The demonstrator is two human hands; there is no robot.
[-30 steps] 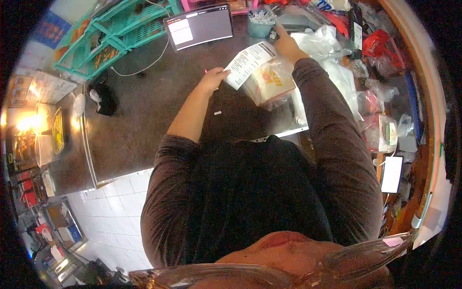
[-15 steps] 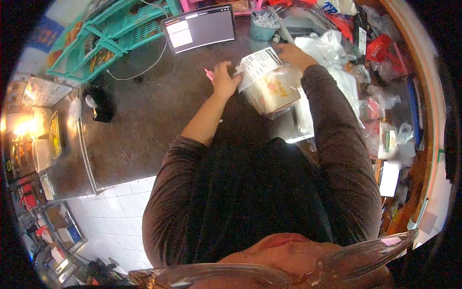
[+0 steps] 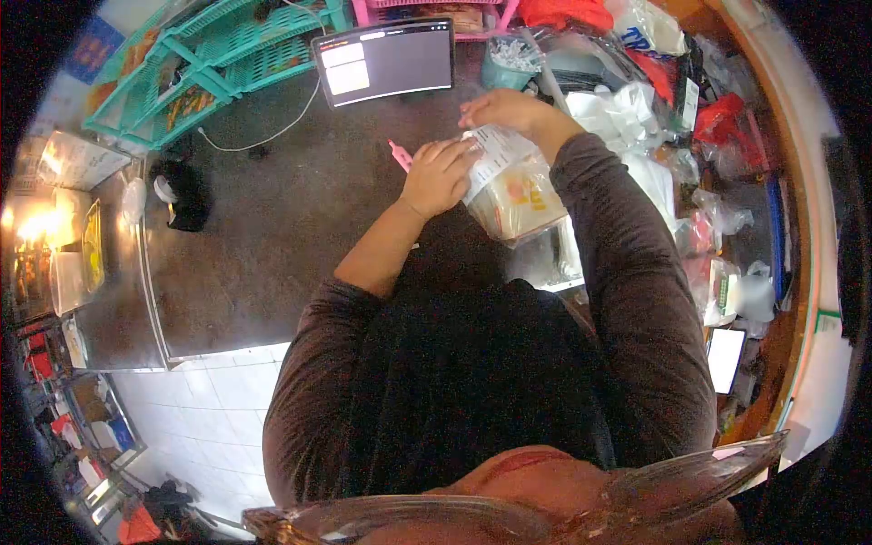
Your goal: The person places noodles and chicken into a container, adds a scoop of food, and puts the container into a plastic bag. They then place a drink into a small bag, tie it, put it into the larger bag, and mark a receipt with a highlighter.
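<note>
A clear plastic bag [image 3: 509,216] with a boxy package inside lies at the right of the dark table; an orange-yellow mark shows through it. A white printed label [image 3: 496,156] covers its upper end. My left hand [image 3: 439,177] is closed over the left edge of the bag beside the label, thumb hidden. From above, my right hand [image 3: 516,111] reaches across the top end of the bag, fingers bent and pointing left over the label's edge. A slim pink tool [image 3: 400,154] lies on the table just left of my left fingers.
Behind stand a tablet [image 3: 386,64] with a lit screen, a teal cup [image 3: 510,62] of small white pieces, and green plastic baskets [image 3: 227,65]. Plastic bags [image 3: 627,113] and packaging crowd the right side. A black roll-like item [image 3: 182,195] sits on the left.
My right hand has moved left across the bag's top, and my left hand has shifted right and down onto its edge. The label now looks narrower and more tilted.
</note>
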